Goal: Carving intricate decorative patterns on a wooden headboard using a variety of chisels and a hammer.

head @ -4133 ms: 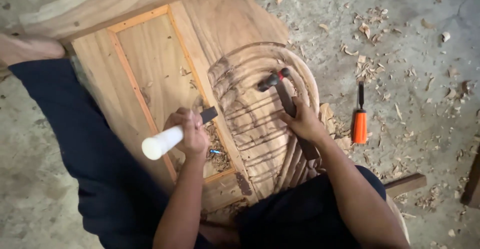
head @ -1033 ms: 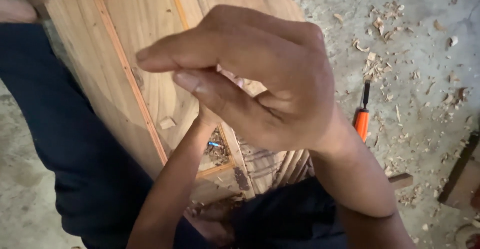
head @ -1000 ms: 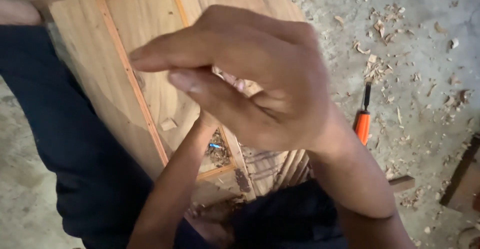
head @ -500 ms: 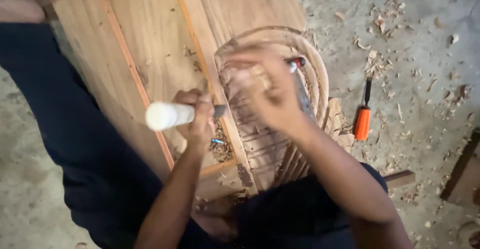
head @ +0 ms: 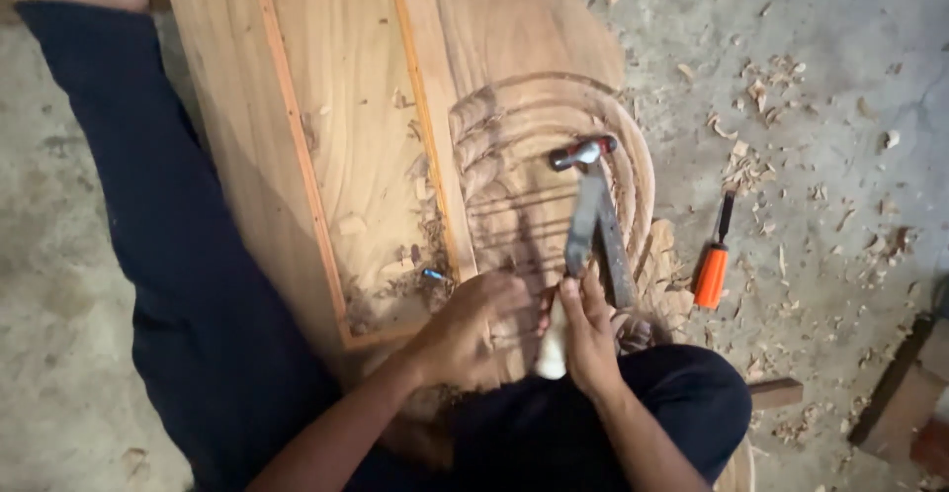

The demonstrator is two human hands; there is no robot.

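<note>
A rough grey concrete floor (head: 840,77) carries everything here, and a large carved wooden panel (head: 346,156) lies flat on it, running from the top edge down toward the person's legs. Pale wood shavings (head: 761,87) are scattered over the floor to the right of the panel, and an orange-handled chisel (head: 714,255) lies among them, just beside the panel's carved edge. A dark wooden offcut (head: 895,393) lies near the right edge.

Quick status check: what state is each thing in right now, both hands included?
Left hand: closed around a white-handled tool.
Right hand: gripping the hammer, head raised over the carving.
Wooden panel: flat on the floor, partly carved, chips in its recess.
Orange-handled tool: lying untouched on the floor.
</note>
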